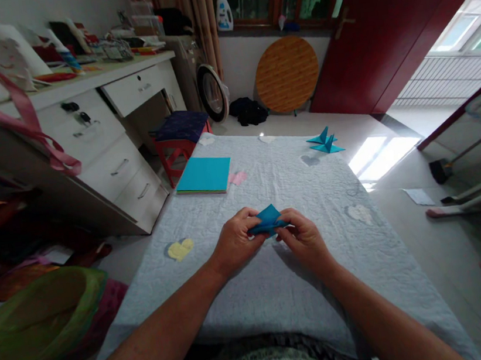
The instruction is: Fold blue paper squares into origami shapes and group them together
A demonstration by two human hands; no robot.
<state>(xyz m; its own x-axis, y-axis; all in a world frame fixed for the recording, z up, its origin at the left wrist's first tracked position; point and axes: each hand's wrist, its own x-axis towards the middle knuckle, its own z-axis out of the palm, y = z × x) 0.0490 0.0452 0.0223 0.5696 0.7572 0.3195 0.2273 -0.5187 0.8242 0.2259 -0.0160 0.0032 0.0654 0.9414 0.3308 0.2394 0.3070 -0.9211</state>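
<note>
A small folded piece of blue paper (269,216) is held between my two hands, above the near middle of the cloth-covered table. My left hand (239,234) pinches its left edge between thumb and fingers. On the other side my right hand (301,234) grips the right edge in the same way. One pointed corner of the paper sticks up between the hands, while the fingers hide its lower edges. Beyond my left hand lies a square stack of paper (204,174) with a blue sheet on top. Folded blue paper figures (327,144) with pointed wings stand at the far right corner.
A pale quilted cloth (294,184) with heart and cloud patches covers the table. To the left are a white desk (98,145), a red stool (176,147) and a green-rimmed basket (41,318). A washing machine (192,62) with its door open and a round wooden board (287,73) are behind.
</note>
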